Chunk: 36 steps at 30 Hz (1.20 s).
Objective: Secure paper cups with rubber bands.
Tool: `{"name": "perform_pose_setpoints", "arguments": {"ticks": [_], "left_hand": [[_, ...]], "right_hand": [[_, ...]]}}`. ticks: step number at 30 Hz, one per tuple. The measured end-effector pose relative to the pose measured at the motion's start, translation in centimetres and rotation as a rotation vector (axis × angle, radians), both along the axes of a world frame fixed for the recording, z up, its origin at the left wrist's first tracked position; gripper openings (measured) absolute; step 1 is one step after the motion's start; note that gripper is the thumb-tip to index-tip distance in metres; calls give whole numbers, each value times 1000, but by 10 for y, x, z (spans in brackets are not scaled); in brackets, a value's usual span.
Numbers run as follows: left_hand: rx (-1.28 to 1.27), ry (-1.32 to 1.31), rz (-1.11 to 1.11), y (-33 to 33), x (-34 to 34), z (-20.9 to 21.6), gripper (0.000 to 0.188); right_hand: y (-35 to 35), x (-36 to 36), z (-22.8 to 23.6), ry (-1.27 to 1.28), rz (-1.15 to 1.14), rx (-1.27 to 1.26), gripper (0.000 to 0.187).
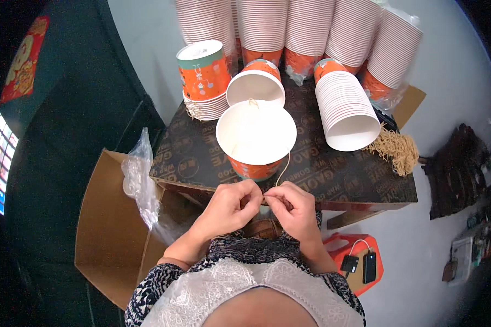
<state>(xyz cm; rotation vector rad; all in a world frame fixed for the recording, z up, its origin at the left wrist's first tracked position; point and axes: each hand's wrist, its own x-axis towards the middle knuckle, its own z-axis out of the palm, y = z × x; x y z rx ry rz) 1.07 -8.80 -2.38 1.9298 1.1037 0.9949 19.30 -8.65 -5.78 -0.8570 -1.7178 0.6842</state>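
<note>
An open orange paper tub, white inside (256, 134), stands upright on the dark patterned table (338, 177). Just nearer the person than the tub, the left hand (232, 206) and right hand (293, 210) meet. A thin tan cord (286, 168) runs from the tub's right rim into the right hand's pinch; the left's fingertips press together, perhaps on its end.

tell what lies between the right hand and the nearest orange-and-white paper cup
A thin beige string, seen against the black patterned tabletop, in the head view.
</note>
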Motion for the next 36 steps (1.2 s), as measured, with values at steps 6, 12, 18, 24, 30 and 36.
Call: {"name": "perform_pose_setpoints", "arguments": {"ticks": [6,12,18,24,30,36], "left_hand": [[470,-211,181,18,-11,0,8],[714,42,250,31,-19,10,20],[671,-43,290,35,-18,-14,15],[773,-90,301,38,-14,-18,16],[810,-158,305,21,-14,-18,19],[1053,-208,210,4,-21,22,24]], "right_hand": [[10,-3,-10,110,-173,7,10],[9,-5,-17,238,-271,-72,4],[14,-8,-36,282,-343,-21,5],[16,-7,-42,504,-348,-41,5],[13,-11,-46,534,-344,-75,6],[14,-10,-41,579,-337,-54,3]]}}
